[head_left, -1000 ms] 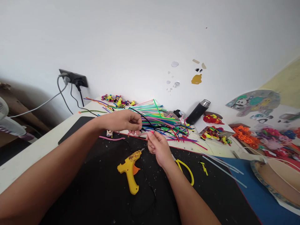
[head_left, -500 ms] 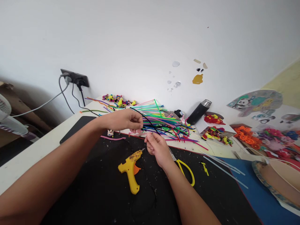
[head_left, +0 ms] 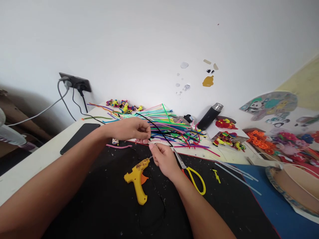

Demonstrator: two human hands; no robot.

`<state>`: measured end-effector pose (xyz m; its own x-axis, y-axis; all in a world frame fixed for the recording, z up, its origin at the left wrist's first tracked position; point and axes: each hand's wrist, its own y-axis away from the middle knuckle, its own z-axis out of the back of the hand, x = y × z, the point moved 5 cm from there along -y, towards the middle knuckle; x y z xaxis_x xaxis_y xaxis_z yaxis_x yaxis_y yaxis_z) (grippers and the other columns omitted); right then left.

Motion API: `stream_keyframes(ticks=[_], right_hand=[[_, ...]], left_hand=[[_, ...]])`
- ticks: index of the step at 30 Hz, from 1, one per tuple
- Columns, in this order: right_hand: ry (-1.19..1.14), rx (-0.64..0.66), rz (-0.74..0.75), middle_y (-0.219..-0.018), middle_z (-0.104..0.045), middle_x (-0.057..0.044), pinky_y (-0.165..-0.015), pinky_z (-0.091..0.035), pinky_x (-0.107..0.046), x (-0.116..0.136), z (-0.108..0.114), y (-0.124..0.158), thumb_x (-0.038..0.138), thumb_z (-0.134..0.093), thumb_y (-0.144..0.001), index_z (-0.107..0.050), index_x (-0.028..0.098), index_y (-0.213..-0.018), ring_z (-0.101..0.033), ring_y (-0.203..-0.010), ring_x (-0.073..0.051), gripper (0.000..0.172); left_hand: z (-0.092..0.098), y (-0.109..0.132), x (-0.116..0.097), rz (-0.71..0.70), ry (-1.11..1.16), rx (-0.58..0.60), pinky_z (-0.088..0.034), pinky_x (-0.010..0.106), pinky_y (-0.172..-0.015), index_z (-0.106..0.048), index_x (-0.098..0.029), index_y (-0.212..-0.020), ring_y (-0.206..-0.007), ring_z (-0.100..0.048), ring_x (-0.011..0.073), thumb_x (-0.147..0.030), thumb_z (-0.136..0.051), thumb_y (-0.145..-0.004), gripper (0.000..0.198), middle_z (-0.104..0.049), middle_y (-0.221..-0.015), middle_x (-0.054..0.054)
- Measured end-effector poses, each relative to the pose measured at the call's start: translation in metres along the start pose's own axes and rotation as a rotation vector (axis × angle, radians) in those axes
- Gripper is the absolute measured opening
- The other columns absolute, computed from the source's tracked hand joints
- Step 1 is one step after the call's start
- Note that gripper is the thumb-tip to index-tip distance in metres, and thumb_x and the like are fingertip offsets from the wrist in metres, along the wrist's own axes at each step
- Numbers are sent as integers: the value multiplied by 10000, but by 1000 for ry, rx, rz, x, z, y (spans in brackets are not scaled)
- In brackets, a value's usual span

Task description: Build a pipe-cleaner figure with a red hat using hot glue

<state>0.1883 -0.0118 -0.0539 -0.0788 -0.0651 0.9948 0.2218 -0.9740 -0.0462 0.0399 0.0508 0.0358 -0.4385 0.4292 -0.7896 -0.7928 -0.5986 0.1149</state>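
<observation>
My left hand (head_left: 136,129) is closed in a pinch above the back edge of the black mat (head_left: 104,199). Thumb and fingertips of my right hand (head_left: 162,158) are pressed together just below and to the right of it. Whatever they pinch is too small and too covered to make out. A yellow hot glue gun (head_left: 138,181) with an orange trigger lies below my hands, its nozzle close to my right fingers. Yellow-handled scissors (head_left: 196,179) lie beside my right wrist. Behind my hands, a black pipe cleaner (head_left: 157,127) arcs over a pile of coloured pipe cleaners (head_left: 179,126).
A black phone (head_left: 79,137) lies at the left. Toward the back right stand a black flask (head_left: 210,116) and a white box (head_left: 240,135) with small figures. Clear glue sticks (head_left: 238,177) and a round basket (head_left: 276,179) are at the right. Wall sockets (head_left: 74,82) hold several plugs.
My right hand has shifted left, nearer to my left fingertips, showing more of the scissors' blades. The whole view has moved slightly. The glue gun lies where it was.
</observation>
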Motion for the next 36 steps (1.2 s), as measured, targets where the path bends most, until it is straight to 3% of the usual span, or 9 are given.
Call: stream_keyframes(ticks=[4, 12, 36], right_hand=[[172, -45, 14, -498, -345, 69, -494, -205, -266, 2, 1, 2, 549, -548, -961, -370, 234, -625, -302, -478, -102, 493], [278, -65, 45, -502, -356, 68, -516, -208, -275, 4, -1, 1, 457, -523, -946, -371, 233, -626, -312, -501, -112, 419], [204, -97, -34, -477, -353, 66, -484, -186, -280, -2, 0, 0, 444, -560, -908, -383, 239, -623, -303, -459, -110, 392]], left_hand=[[-2, 0, -3, 21, -11, 11, -483, 211, -645, -654, -183, -850, -738, -638, 134, -305, -604, -885, 137, -712, -807, -2], [-5, -2, -1, 18, 11, 29, -507, 220, -676, -651, -182, -851, -773, -658, 145, -305, -601, -894, 139, -719, -827, 5], [-7, -3, 1, 21, 14, 50, -511, 241, -699, -664, -184, -866, -796, -676, 168, -329, -621, -869, 151, -745, -873, 36]])
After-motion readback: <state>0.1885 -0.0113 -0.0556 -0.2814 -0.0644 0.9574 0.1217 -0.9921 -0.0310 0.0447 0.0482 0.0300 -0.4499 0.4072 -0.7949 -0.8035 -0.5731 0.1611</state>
